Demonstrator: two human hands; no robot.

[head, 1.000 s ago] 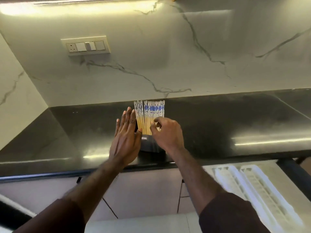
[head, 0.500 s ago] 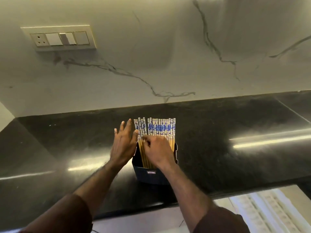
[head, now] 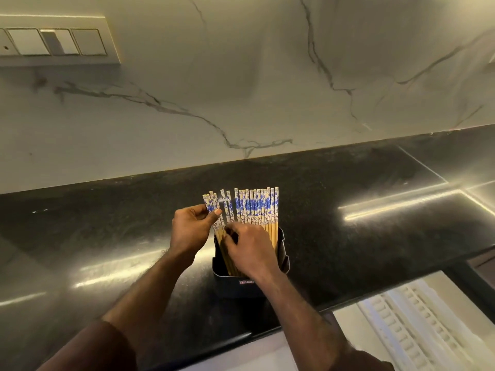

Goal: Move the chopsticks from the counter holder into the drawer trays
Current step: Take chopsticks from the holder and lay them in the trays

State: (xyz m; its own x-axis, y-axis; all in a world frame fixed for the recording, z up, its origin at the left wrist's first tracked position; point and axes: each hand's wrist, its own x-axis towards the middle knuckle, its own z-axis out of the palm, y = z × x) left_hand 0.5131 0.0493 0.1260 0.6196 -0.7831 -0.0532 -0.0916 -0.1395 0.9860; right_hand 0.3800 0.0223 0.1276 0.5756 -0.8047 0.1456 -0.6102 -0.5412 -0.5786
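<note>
Glossy black counter (head: 348, 236), veined marble backsplash (head: 241, 89).

home kitchen | we see black stone counter (head: 348, 236), veined marble backsplash (head: 241, 89), wall switch plate (head: 56, 41) far left, white drawer trays (head: 417, 330) near right

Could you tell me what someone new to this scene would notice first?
A row of blue-and-white patterned chopsticks stands upright in a dark holder in the middle of the black counter. The left hand pinches the leftmost few, and the right hand reaches in among the shafts. White drawer trays show at lower right.
</note>
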